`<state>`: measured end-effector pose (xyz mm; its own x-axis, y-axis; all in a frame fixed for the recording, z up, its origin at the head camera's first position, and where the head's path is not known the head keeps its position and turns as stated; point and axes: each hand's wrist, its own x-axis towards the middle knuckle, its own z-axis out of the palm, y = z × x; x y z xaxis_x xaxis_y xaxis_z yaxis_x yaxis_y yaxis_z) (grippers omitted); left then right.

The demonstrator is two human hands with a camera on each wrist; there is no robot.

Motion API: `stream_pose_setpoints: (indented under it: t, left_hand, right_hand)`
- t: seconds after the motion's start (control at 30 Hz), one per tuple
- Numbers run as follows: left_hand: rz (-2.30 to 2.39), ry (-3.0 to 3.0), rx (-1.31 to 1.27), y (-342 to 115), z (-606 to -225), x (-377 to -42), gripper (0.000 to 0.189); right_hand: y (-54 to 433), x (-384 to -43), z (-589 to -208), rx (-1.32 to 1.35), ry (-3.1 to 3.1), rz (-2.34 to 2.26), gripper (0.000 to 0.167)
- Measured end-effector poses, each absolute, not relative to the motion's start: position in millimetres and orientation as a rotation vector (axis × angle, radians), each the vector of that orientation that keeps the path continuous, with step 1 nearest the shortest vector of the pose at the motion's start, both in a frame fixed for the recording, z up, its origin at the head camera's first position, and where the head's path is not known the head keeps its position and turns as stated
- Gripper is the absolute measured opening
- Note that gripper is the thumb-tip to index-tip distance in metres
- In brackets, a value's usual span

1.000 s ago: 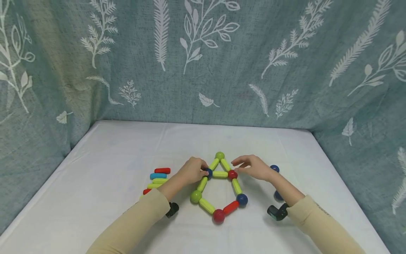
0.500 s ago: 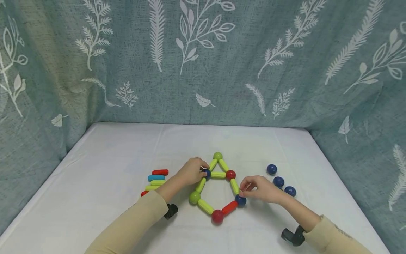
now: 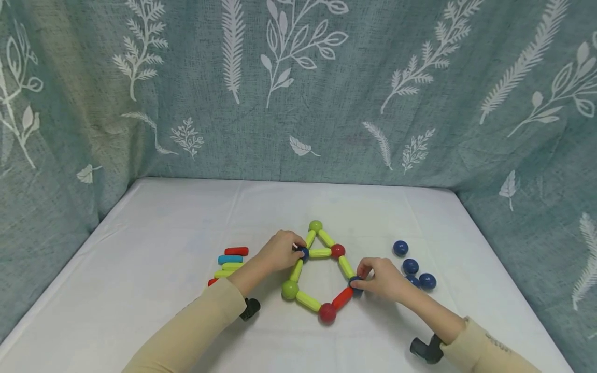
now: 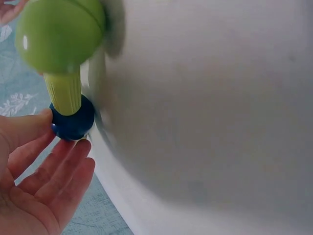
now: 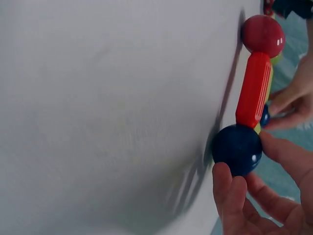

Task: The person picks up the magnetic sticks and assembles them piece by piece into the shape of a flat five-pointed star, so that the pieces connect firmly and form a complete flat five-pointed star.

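Observation:
A frame of magnetic sticks and balls lies on the white table: a small triangle topped by a green ball point(image 3: 315, 226), joined to a larger five-sided loop. My left hand point(image 3: 280, 251) pinches the blue ball point(image 4: 73, 120) at the frame's left corner between thumb and fingers. A green stick point(image 4: 65, 93) runs from it to a larger green ball point(image 3: 289, 290). At the lower right, my right hand point(image 3: 386, 280) holds another blue ball point(image 5: 237, 149) with its fingertips. A red stick point(image 3: 342, 298) links that ball to the near red ball point(image 3: 327, 313). The other red ball point(image 3: 338, 251) sits at the upper right corner.
Several loose blue balls point(image 3: 410, 267) lie right of my right hand. Left of my left forearm are loose sticks, among them a red stick point(image 3: 236, 251) and a blue stick point(image 3: 230, 259). A patterned green curtain point(image 3: 298, 93) hangs behind the table point(image 3: 186, 207).
My right hand has come nearer from beside the upper red ball and now grips the right blue ball. The frame has turned slightly counterclockwise. My left hand has stayed on its ball.

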<state>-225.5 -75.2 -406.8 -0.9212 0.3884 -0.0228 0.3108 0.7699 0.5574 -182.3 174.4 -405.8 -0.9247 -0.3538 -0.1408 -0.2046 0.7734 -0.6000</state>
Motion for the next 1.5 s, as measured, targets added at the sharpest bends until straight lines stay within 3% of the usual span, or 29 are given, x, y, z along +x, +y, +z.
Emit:
stream_pose_setpoints:
  t: [0.6,1.5]
  left_hand:
    - [0.864,2.864,0.527,-93,-404,-218,0.014]
    - [0.903,2.852,0.469,-96,-405,-214,0.012]
  right_hand:
    - [163,-240,-407,-0.065,2.751,-1.032,0.026]
    - [138,-286,-416,0.034,2.752,-1.171,0.03]
